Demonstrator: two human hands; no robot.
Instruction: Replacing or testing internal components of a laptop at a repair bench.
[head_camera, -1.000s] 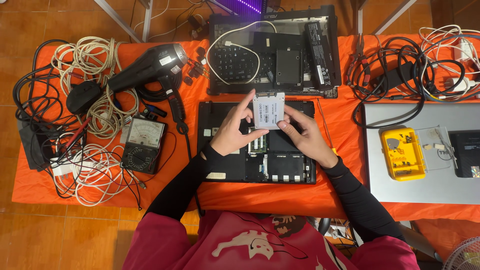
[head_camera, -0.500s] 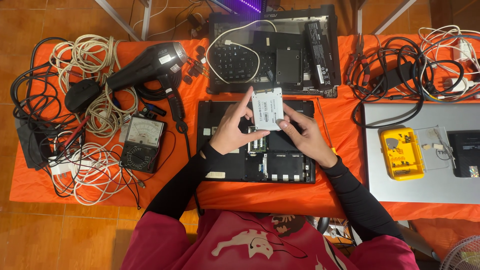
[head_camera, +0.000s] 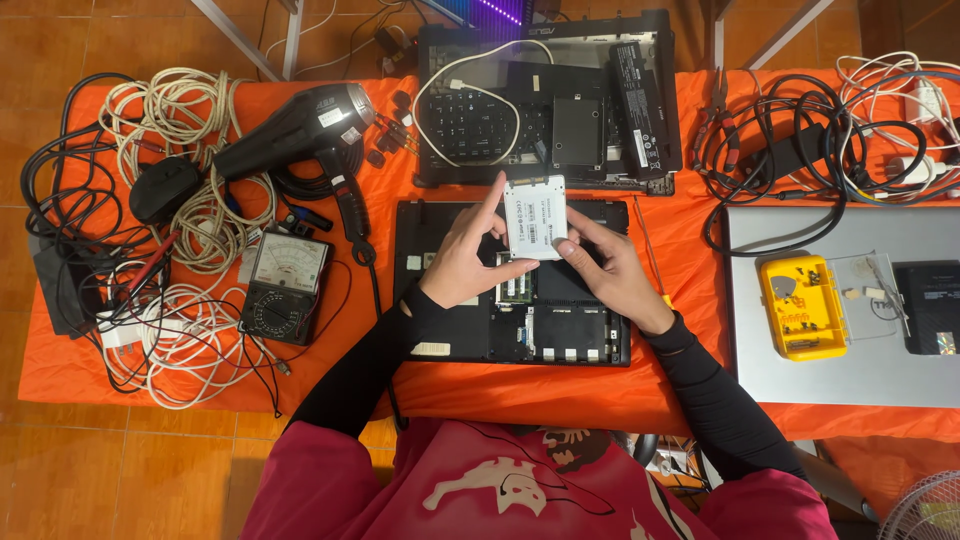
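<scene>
1. Head view: both hands hold a flat, silver-white rectangular drive (head_camera: 535, 216) above an opened black laptop base (head_camera: 512, 283) that lies on the orange tablecloth (head_camera: 500, 385).
2. The left hand (head_camera: 468, 250) pinches the drive's left edge, fingers closed on it, thumb along its lower left side.
3. The right hand (head_camera: 612, 265) grips the drive's lower right corner, fingertips pressed to its edge.
4. The drive is tilted slightly, its labelled face up, raised over the upper middle of the laptop base.
5. Behind the base sits a second dismantled laptop (head_camera: 548, 100) with a white cable (head_camera: 470, 85) looped on its keyboard.
6. To the left lie a black hair dryer (head_camera: 300, 125) and an analogue multimeter (head_camera: 285, 285) among tangled cords.
7. To the right, a yellow case (head_camera: 797, 305) rests on a closed silver laptop (head_camera: 800, 230).
</scene>
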